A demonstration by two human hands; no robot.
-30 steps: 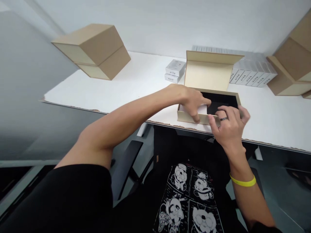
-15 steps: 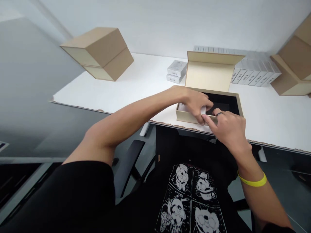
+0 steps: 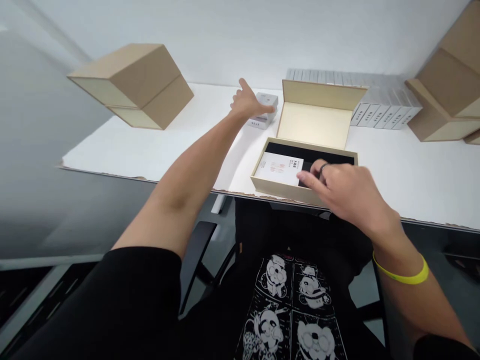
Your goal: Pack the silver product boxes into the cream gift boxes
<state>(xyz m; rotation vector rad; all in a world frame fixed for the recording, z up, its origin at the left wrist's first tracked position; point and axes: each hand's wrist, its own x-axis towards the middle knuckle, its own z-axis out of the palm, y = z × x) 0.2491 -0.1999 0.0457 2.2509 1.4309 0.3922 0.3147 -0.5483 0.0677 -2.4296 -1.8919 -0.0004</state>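
An open beige box (image 3: 288, 190) with a black lining sits near the table's front edge, its lid (image 3: 313, 121) raised at the back. Inside, on the left, lies a white printed packet (image 3: 279, 169). My right hand (image 3: 339, 192), with a ring on it, is over the box's right part, thumb tip at the packet's right edge and fingers curled; whether it grips anything is unclear. My left hand (image 3: 248, 102) reaches to two stacked small white boxes (image 3: 267, 102) behind the open box, thumb and fingers spread, the thumb over the stack's front.
Rows of upright small white boxes (image 3: 390, 107) stand behind the lid and to its right. Large tan boxes stand at the table's left (image 3: 138, 82) and at the right edge (image 3: 446, 95). A chair armrest (image 3: 197, 255) is below the table.
My left hand has left the open box and moved back and left to the small stack, its fingers now spread. My right hand has shifted slightly away from the packet, which now shows lying flat.
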